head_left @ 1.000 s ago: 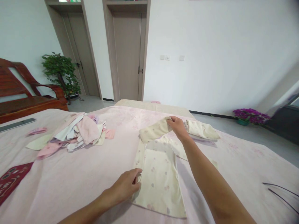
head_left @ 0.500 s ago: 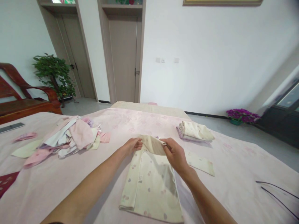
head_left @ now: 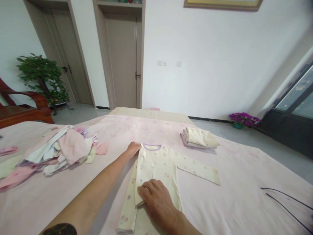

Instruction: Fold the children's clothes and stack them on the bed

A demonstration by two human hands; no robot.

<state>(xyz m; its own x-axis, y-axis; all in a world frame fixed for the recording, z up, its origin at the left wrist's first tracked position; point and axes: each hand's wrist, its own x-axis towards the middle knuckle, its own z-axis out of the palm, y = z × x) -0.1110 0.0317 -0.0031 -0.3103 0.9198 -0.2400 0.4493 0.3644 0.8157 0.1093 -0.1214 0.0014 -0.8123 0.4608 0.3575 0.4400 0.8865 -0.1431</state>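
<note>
A cream long-sleeved shirt (head_left: 167, 169) with a lilac collar and small printed motifs lies in front of me on the bed-like pink cover. Its right-side sleeve stretches out flat, while the left-side sleeve is folded inward down the front. My left hand (head_left: 134, 149) pinches the shirt at the left shoulder, beside the collar. Palm down, my right hand (head_left: 157, 200) rests on the lower front near the folded sleeve's end, fingers loosely spread. Matching patterned cloth (head_left: 127, 209) shows beneath at the lower left; I cannot tell whether it is a separate garment.
A loose heap of clothes (head_left: 70, 147) lies to the left on the pink cover (head_left: 234, 195). Folded garments (head_left: 201, 137) are stacked at the back right. Two thin dark cords (head_left: 286, 195) lie at the right. Beyond stand a wooden armchair (head_left: 29, 101) and a potted plant (head_left: 44, 78).
Both hands held up the cloth's top edge before; now the shirt front and collar lie exposed. My right hand has come down and nearer, and the view has turned slightly right.
</note>
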